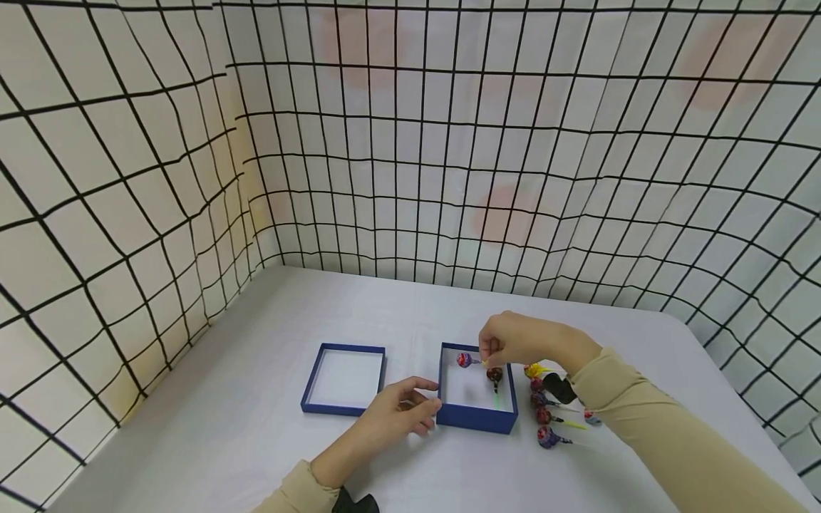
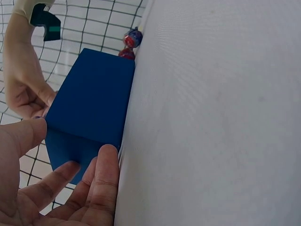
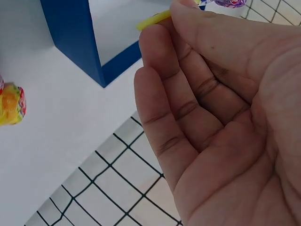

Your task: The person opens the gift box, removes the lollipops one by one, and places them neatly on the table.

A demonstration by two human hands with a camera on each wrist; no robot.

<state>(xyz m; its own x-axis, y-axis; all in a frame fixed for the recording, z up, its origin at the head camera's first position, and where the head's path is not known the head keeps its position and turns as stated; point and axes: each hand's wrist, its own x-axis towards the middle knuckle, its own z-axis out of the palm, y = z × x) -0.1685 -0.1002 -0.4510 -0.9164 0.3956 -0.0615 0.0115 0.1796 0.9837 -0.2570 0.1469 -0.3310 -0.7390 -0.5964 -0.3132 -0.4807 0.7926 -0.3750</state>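
Observation:
Over the blue box [image 1: 477,419], my right hand [image 1: 513,338] pinches the yellow stick [image 3: 154,20] of a lollipop [image 1: 464,360] in a purple and red wrapper. The candy end is over the box's white inside; whether it touches the bottom I cannot tell. A brown lollipop [image 1: 494,375] with a green stick lies inside the box. My left hand [image 1: 398,413] is at the box's left side, its fingers fairly straight. In the left wrist view, the thumb is at the rim and the fingertips [image 2: 108,155] touch the blue outer wall.
A blue-edged lid [image 1: 332,410] lies white side up left of the box. Several wrapped lollipops [image 1: 545,436] lie in a column right of the box, under my right forearm. Black netting [image 1: 420,164] over white cloth surrounds the white table [image 1: 256,442].

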